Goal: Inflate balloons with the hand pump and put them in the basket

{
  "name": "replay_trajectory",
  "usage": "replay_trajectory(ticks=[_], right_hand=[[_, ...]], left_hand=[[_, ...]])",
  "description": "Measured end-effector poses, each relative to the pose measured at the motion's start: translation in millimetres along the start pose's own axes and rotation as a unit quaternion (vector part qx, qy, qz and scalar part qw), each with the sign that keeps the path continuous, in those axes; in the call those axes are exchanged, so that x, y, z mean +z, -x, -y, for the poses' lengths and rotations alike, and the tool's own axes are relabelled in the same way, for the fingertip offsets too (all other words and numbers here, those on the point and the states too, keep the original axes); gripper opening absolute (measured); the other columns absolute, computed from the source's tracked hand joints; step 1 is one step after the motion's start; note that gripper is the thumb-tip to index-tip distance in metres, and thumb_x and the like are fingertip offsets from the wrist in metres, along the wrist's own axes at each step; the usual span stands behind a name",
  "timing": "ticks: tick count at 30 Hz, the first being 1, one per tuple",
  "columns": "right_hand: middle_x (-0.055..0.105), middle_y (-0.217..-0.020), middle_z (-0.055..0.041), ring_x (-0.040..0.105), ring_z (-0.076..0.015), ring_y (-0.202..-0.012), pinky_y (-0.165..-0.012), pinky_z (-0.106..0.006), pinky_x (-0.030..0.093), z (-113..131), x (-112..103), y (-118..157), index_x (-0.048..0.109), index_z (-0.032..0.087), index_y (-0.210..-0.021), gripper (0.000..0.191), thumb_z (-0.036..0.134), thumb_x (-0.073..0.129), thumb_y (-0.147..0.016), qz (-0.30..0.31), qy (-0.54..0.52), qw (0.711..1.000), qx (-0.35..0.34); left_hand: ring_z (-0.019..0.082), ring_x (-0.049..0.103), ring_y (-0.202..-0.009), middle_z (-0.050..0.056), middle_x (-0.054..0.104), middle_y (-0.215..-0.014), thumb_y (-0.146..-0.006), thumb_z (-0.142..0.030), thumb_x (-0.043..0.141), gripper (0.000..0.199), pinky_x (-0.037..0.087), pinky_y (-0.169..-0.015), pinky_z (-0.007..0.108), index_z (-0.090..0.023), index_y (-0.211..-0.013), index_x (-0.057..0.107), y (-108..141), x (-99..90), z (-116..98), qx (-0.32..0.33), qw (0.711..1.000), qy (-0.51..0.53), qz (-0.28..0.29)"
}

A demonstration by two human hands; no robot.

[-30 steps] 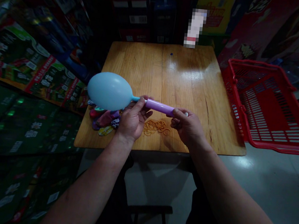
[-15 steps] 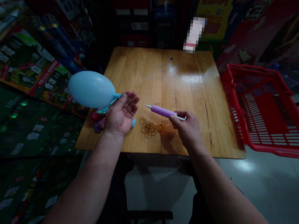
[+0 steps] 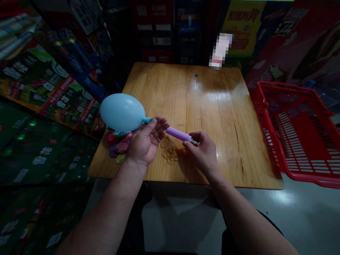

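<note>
A blown-up light blue balloon lies on its side in the air over the table's left part. My left hand, palm up, pinches its neck between thumb and fingers. My right hand is closed on the white handle end of a purple hand pump. The pump points left, and its tip is hidden behind my left fingers. Rubber bands lie on the table below the pump, partly behind my right hand. Several uninflated balloons in pink, purple, green and yellow are piled beside my left wrist.
The wooden table has a small dark blue dot near its back. A red basket stands at its right side. Green boxes are stacked at the left, and more boxes stand behind.
My left hand and the balloon have moved right, towards the pump. The pump's white tip, visible before, is now behind my left fingers. The whole view has shifted slightly.
</note>
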State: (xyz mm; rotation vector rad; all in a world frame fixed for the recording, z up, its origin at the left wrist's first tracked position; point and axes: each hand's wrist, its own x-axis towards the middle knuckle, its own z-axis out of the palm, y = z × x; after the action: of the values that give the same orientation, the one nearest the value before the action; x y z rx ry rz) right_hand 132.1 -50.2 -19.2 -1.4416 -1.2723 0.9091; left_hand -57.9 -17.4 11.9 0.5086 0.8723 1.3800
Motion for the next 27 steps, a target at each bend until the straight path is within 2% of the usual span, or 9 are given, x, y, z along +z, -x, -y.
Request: replay_trajectory(ticks=[4, 9, 11, 14, 16, 18, 21, 25, 27], right_hand=[[0.066, -0.088, -0.0051, 0.058, -0.0223, -0.081, -0.074, -0.038, 0.045, -4.7, 13.2, 1.3, 0.067, 0.025, -0.096, 0.018, 0.028, 0.071, -0.078, 0.027, 0.070, 0.996, -0.042], [0.066, -0.092, -0.0089, 0.057, -0.0274, -0.089, -0.078, -0.043, 0.046, -6.0, 19.9, 0.8, 0.065, 0.024, -0.099, 0.020, 0.024, 0.069, -0.079, 0.066, 0.190, 0.976, -0.087], [0.067, -0.100, -0.0109, 0.058, -0.0294, -0.095, -0.084, -0.046, 0.047, -2.3, 17.3, -0.4, 0.065, 0.023, -0.103, 0.023, 0.025, 0.069, -0.080, 0.063, 0.196, 0.972, -0.111], [0.065, -0.117, -0.0127, 0.057, -0.0307, -0.111, -0.097, -0.049, 0.044, 9.5, 7.3, -0.2, 0.067, 0.023, -0.106, 0.021, 0.026, 0.066, -0.085, 0.016, 0.162, 0.973, -0.164], [0.067, -0.115, -0.0105, 0.059, -0.0281, -0.109, -0.095, -0.046, 0.045, 20.3, -0.3, 2.7, 0.069, 0.024, -0.101, 0.013, 0.028, 0.064, -0.089, 0.004, 0.118, 0.979, -0.168], [0.070, -0.096, -0.0070, 0.062, -0.0234, -0.090, -0.083, -0.040, 0.048, 31.2, -4.8, 8.0, 0.071, 0.025, -0.093, 0.012, 0.033, 0.064, -0.092, 0.021, 0.058, 0.991, -0.118], [0.068, -0.078, -0.0042, 0.059, -0.0167, -0.070, -0.067, -0.032, 0.046, 44.6, -0.6, 20.7, 0.073, 0.021, -0.088, 0.025, 0.045, 0.067, -0.090, 0.073, -0.073, 0.994, 0.024], [0.072, -0.097, -0.0081, 0.060, -0.0122, -0.069, -0.061, -0.026, 0.045, 56.9, 16.3, 47.0, 0.074, 0.019, -0.101, 0.044, 0.060, 0.064, -0.087, 0.156, -0.265, 0.932, 0.192], [0.072, -0.097, -0.0098, 0.062, -0.0137, -0.071, -0.061, -0.026, 0.046, 61.4, 20.8, 59.1, 0.073, 0.018, -0.103, 0.052, 0.066, 0.058, -0.089, 0.183, -0.267, 0.921, 0.216]], left_hand=[[0.017, 0.074, -0.094, 0.007, 0.077, -0.104, -0.087, -0.029, 0.073, 0.015, 0.054, -0.073, 0.023, -0.019, -0.097, 0.072, 3.5, 3.0, 2.4, -0.011, 1.000, -0.005, 0.008], [0.018, 0.074, -0.095, 0.007, 0.077, -0.104, -0.085, -0.029, 0.075, 0.015, 0.055, -0.075, 0.024, -0.018, -0.096, 0.073, 8.4, 3.6, 1.8, -0.023, 0.999, 0.001, 0.022], [0.018, 0.074, -0.095, 0.007, 0.077, -0.104, -0.085, -0.029, 0.075, 0.016, 0.054, -0.075, 0.024, -0.018, -0.096, 0.074, 10.7, 4.1, 1.1, -0.029, 0.999, 0.000, 0.029], [0.018, 0.073, -0.097, 0.008, 0.076, -0.108, -0.085, -0.030, 0.076, 0.017, 0.053, -0.076, 0.024, -0.017, -0.096, 0.075, 14.8, 5.2, 0.5, -0.032, 0.999, -0.001, 0.041], [0.019, 0.072, -0.101, 0.009, 0.075, -0.113, -0.084, -0.029, 0.076, 0.017, 0.053, -0.079, 0.025, -0.017, -0.096, 0.075, 18.1, 5.4, 0.7, -0.031, 0.998, 0.003, 0.047], [0.020, 0.071, -0.106, 0.009, 0.074, -0.118, -0.083, -0.028, 0.077, 0.016, 0.052, -0.084, 0.027, -0.018, -0.096, 0.076, 22.2, 4.7, 1.0, -0.031, 0.998, 0.004, 0.057], [0.022, 0.068, -0.112, 0.009, 0.072, -0.123, -0.084, -0.027, 0.076, 0.015, 0.052, -0.089, 0.030, -0.018, -0.096, 0.077, 30.8, 1.9, 1.3, -0.023, 0.996, -0.005, 0.090], [0.024, 0.067, -0.113, 0.009, 0.073, -0.120, -0.085, -0.030, 0.074, 0.017, 0.049, -0.099, 0.036, -0.018, -0.096, 0.079, 49.7, -3.6, 0.4, -0.004, 0.990, -0.036, 0.136], [0.025, 0.066, -0.114, 0.010, 0.074, -0.118, -0.084, -0.031, 0.075, 0.018, 0.047, -0.103, 0.039, -0.018, -0.095, 0.080, 64.6, -8.0, -1.3, 0.007, 0.989, -0.053, 0.141]])
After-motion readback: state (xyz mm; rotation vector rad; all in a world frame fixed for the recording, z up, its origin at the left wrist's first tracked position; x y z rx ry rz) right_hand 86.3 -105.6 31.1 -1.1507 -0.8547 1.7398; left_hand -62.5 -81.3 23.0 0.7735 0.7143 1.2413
